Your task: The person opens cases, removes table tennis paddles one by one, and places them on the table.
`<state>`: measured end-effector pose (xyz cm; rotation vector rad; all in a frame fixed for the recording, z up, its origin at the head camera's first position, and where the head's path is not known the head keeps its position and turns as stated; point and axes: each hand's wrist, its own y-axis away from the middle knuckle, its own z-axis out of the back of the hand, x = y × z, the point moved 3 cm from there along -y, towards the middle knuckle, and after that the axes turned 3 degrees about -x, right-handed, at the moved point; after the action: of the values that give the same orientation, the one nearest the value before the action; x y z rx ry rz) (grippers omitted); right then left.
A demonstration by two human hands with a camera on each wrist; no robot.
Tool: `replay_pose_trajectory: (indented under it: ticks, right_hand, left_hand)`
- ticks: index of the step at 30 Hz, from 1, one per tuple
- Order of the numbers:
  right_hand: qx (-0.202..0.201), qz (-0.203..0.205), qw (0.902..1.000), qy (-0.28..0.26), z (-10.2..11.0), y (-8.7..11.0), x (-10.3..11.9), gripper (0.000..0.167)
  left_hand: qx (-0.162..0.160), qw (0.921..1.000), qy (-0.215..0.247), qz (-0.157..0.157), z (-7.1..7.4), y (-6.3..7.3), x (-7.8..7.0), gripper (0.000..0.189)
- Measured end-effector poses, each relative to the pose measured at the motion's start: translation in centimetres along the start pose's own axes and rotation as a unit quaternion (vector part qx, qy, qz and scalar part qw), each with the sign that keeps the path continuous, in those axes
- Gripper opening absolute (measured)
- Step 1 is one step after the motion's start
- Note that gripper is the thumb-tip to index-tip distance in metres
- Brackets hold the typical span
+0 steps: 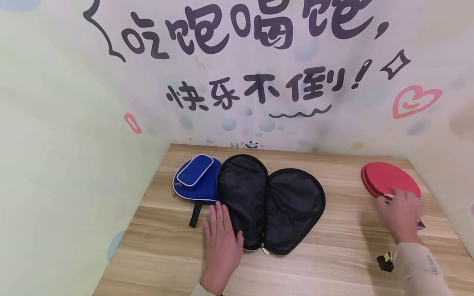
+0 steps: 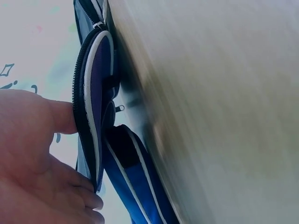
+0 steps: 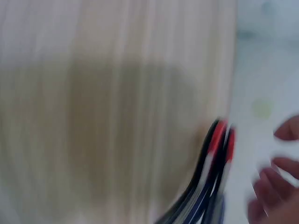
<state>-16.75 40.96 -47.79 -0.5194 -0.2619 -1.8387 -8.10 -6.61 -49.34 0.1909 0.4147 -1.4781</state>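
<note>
An unzipped paddle case (image 1: 294, 209) lies spread open, its black lining facing up and its zipper pull (image 1: 265, 249) at the front. My left hand (image 1: 222, 246) rests along its left half, fingers straight, thumb at the zippered rim (image 2: 80, 107). Two red table tennis paddles (image 1: 389, 179) lie stacked at the right. My right hand (image 1: 401, 211) is over their handle end, which it mostly hides. In the right wrist view the blurred fingers (image 3: 275, 184) are parted and stand apart from the paddles' edges (image 3: 215, 154).
A blue paddle case (image 1: 203, 191) with white piping, a small pouch and a black strap (image 1: 195, 213) lies against the left of the spread case. A small black and gold object (image 1: 386, 262) lies near the right sleeve. Walls border the wooden table (image 1: 314, 271).
</note>
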Motion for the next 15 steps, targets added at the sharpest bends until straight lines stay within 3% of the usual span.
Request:
replay_pose_trajectory:
  ticks: [2, 4, 6, 8, 11, 15]
  right_hand:
    - [0.044, 0.057, 0.9970, -0.030, -1.1, 0.3, 1.8, 0.057]
    - [0.107, 0.094, 0.9872, -0.072, -2.6, 0.7, 3.5, 0.056]
    - [0.175, 0.099, 0.9740, -0.105, -4.2, 1.4, 4.9, 0.059]
    - [0.216, 0.094, 0.9621, -0.138, -5.6, 2.0, 6.1, 0.061]
    - [0.234, 0.079, 0.9511, -0.185, -7.2, 2.5, 7.5, 0.062]
    - [0.225, 0.085, 0.9485, -0.206, -8.2, 2.7, 8.7, 0.063]
  left_hand:
    - [-0.001, 1.0000, 0.002, -0.002, 0.1, 0.0, 0.0, 0.088]
    - [-0.002, 1.0000, -0.002, -0.005, 0.2, -0.1, -0.1, 0.089]
    - [-0.004, 0.9999, -0.006, -0.007, 0.3, -0.2, -0.2, 0.089]
    - [-0.005, 0.9999, -0.010, -0.011, 0.4, -0.2, -0.4, 0.089]
    - [-0.005, 0.9998, -0.010, -0.015, 0.7, -0.2, -0.7, 0.088]
    - [-0.009, 0.9997, -0.006, -0.022, 1.0, -0.1, -0.8, 0.087]
